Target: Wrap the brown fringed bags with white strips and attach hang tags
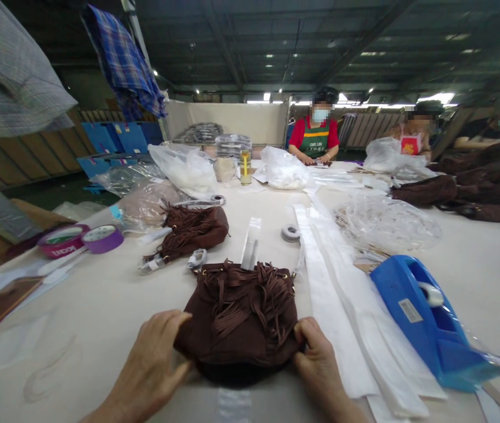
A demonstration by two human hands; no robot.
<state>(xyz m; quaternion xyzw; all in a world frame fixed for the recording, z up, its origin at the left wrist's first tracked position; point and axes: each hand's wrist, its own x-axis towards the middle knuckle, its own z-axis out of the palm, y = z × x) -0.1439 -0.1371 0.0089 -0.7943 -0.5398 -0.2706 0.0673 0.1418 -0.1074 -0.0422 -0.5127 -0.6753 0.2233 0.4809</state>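
Observation:
A dark brown fringed handbag [250,329] lies on the table in front of me, its base toward me and tassels spread over its front. My left hand [155,352] is at the bag's lower left corner, with the thumb and fingers around that edge. At the lower right corner, my right hand [318,352] pinches the bag between thumb and curled fingers. A clear plastic strip [251,244] sticks out past the bag's far edge, and another clear strip [234,405] shows below its base. A second brown fringed bag [201,232] lies farther back.
A blue tape dispenser [426,323] stands at right beside long white sheets [333,305]. Purple tape rolls [102,238] and a brown flat case [0,308] lie at left. Plastic bags [285,167] fill the back, where a co-worker [315,138] in a green apron works.

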